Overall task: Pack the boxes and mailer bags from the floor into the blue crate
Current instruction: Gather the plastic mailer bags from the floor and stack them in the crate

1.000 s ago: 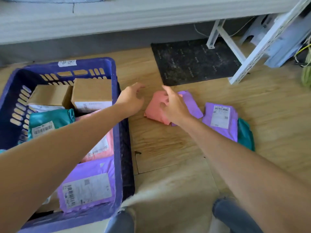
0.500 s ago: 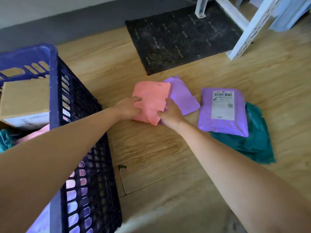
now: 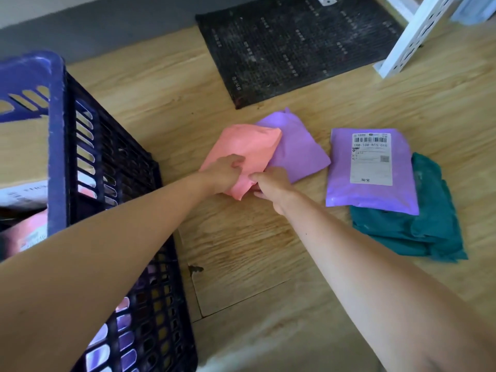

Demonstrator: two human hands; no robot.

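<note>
A pink mailer bag (image 3: 249, 146) lies on the wooden floor, partly over a plain purple mailer bag (image 3: 296, 147). My left hand (image 3: 224, 174) grips the pink bag's near edge with curled fingers. My right hand (image 3: 271, 185) pinches the same bag's near corner, right beside the left hand. To the right lies a purple mailer bag with a white label (image 3: 371, 167), resting on a teal mailer bag (image 3: 426, 232). The blue crate (image 3: 57, 135) stands at the left and holds a cardboard box (image 3: 24, 151) and pink and purple bags.
A black mat (image 3: 295, 44) lies on the floor beyond the bags. White metal shelf legs (image 3: 410, 36) stand at the top right. A grey wall base runs along the top left. Bare wooden floor (image 3: 241, 251) stretches between the crate and the bags.
Both hands reached from above the floor to the pink bag and closed on its near edge. The view shifted right, so less of the crate shows.
</note>
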